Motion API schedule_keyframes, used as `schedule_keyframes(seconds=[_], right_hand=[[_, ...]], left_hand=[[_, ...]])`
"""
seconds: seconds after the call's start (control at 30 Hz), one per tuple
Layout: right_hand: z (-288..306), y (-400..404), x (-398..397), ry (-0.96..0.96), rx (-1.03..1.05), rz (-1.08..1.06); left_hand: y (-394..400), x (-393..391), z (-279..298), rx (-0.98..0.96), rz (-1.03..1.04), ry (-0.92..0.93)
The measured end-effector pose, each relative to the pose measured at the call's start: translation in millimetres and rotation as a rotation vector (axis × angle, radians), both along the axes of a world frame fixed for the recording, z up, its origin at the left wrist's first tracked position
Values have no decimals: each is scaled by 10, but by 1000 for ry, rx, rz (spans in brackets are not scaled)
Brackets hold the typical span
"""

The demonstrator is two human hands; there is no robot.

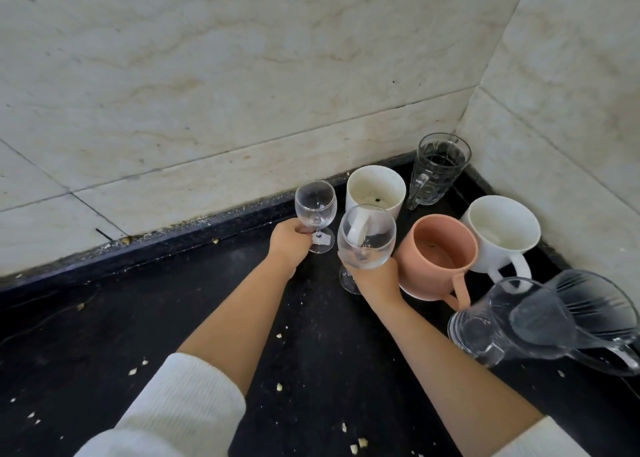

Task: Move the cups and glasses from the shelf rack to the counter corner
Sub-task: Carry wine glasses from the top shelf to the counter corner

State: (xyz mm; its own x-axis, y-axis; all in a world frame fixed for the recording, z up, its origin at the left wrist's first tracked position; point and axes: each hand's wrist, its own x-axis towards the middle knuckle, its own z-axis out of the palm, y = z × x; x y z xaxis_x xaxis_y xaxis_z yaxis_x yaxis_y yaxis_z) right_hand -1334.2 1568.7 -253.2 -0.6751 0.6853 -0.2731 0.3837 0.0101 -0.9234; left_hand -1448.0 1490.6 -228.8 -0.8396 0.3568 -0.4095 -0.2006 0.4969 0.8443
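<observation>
My left hand [289, 243] grips the stem of a small clear wine glass [316, 207], whose foot rests on or just above the black counter [173, 318] near the back wall. My right hand [375, 278] holds a larger wine glass [366, 236] by its lower bowl and stem, in front of a white mug [375, 186]. In the corner stand a clear dotted glass mug [438, 169], a pink mug [440, 255] and a second white mug [500, 231]. The shelf rack is out of view.
Two clear glass mugs [512, 325] [599, 314] stand at the right edge, close to my right forearm. Marble-tiled walls meet at the corner behind the cups. Crumbs are scattered over the counter in front and to the left.
</observation>
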Motion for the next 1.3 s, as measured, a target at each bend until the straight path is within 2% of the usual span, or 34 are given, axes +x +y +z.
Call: schedule_keyframes(seconds=[0.17, 0.33, 0.4, 0.6, 0.7, 0.83, 0.93, 1.07, 1.3], right_hand=[[91, -1, 71, -186, 150, 56], [248, -149, 278, -140, 141, -90], [346, -273, 378, -169, 214, -69], [736, -817, 573, -343, 516, 365], [1030, -1118, 568, -330, 645, 540], [1427, -1583, 622, -269, 785, 782], [1662, -2017, 751, -171, 871, 960], [1971, -2834, 1089, 47, 966, 1199], [2382, -4554, 2171, 447, 959, 1563]], left_hand=[[-193, 64, 57, -126, 81, 87], [-467, 205, 232, -279, -20, 192], [-627, 294, 335, -357, -82, 266], [-1256, 664, 758, -704, -342, 582], [-1667, 881, 999, -874, -395, 725], [-2315, 1320, 1308, -1039, -263, 685], [-2842, 1811, 1493, -1131, -82, 608], [-3644, 2641, 1723, -1236, 169, 515], [-5002, 4381, 2059, -1341, 579, 369]])
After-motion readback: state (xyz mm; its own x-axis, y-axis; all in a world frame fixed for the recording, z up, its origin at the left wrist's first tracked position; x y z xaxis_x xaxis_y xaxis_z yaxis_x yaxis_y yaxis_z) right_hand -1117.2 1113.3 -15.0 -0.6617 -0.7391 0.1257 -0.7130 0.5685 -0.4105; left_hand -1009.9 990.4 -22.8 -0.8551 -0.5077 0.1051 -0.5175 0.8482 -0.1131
